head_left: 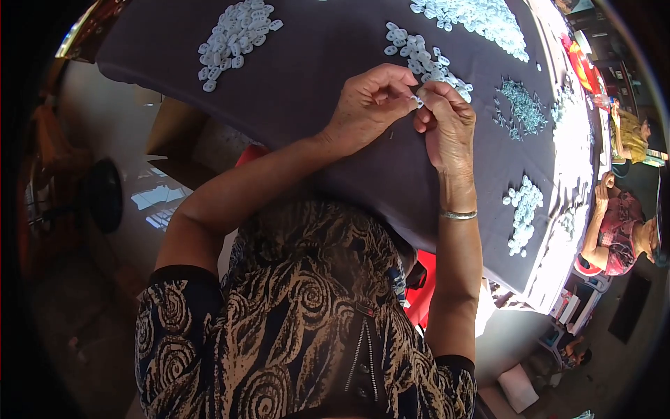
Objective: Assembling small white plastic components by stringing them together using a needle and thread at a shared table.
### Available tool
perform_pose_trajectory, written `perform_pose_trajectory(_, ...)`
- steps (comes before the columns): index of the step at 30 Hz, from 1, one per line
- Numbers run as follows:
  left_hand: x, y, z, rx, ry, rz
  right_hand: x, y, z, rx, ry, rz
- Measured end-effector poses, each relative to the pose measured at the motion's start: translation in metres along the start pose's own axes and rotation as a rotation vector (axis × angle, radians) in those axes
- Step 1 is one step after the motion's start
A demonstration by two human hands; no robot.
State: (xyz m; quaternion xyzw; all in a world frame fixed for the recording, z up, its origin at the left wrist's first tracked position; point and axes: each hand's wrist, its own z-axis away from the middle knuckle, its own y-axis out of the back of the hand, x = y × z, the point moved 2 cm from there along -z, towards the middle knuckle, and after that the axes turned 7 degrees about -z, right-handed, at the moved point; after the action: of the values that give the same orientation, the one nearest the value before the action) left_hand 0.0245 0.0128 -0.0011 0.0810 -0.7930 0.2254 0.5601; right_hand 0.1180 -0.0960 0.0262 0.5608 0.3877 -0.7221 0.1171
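Observation:
My left hand (370, 108) and my right hand (450, 129) meet above the dark tablecloth. Thumb and fingers of each are pinched at a small white plastic piece (417, 102), mostly covered by the fingertips. Whether the right fingertips also hold something smaller cannot be made out. Just beyond my hands lies a heap of white oval pieces with dark holes (426, 61). To the right of my right hand is a loose pile of small, thin metal screws or pins (522, 108).
The dark cloth (314, 63) covers the table. More white pieces lie in a left heap (237, 42), a large far-right heap (481, 21) and a near-right heap (523, 213). Another person (621, 227) sits across on the right. A cardboard box (174, 133) stands below the left edge.

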Motion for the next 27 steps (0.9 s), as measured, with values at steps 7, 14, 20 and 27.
perform_pose_trajectory(7, -0.001, -0.001, 0.0, -0.019, 0.007, 0.026, 0.002, 0.002, 0.0, -0.012, 0.025, -0.022)
perform_pose_trajectory(14, -0.004, 0.001, 0.002, -0.013, -0.018, -0.013, 0.002, 0.002, 0.0, -0.079, 0.124, 0.181)
perform_pose_trajectory(20, -0.006, 0.002, 0.004, 0.024, -0.022, -0.038, 0.007, -0.004, 0.003, -0.066, 0.165, 0.257)
perform_pose_trajectory(27, -0.004, -0.001, 0.0, 0.103, -0.037, -0.007, 0.011, -0.008, 0.002, -0.055, 0.2, 0.292)
